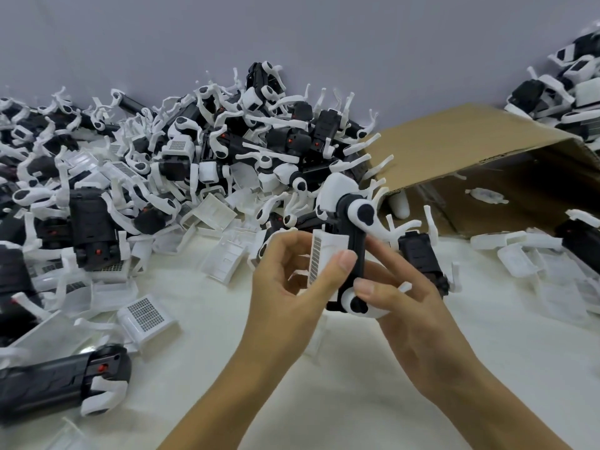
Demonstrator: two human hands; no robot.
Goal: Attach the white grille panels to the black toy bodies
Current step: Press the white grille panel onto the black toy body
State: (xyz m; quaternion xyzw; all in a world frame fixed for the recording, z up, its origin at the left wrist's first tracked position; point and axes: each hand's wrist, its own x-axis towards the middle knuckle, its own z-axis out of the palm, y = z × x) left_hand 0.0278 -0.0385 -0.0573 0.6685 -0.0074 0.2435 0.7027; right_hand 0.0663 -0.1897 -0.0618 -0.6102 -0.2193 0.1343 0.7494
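- Both hands meet over the pale cloth-covered table (pixel 341 384), holding one toy between them, lifted clear of the surface.
- The left hand (pixel 285 284) pinches a white grille panel (pixel 321 258): its thumb lies across the panel's face, the other fingers curl behind it.
- The panel sits flat against the side of the black toy body (pixel 352 254), its slotted strip facing the left hand. Whether it is fully seated I cannot tell.
- The right hand (pixel 409 297) grips the toy body from the other side, thumb pressed near the lower white joint, forefinger stretched up along the black edge.
- The body stands roughly upright, with white limbs sticking out at top and bottom.
- Behind the hands lies a big heap of toy bodies (pixel 181 151), black and white all tangled, with loose panels (pixel 146 315) scattered along its near edge.
- To the right, an open cardboard box (pixel 470 147) lies on its side, a few white parts inside it.
- One more black body (pixel 61 381) lies at the near left.
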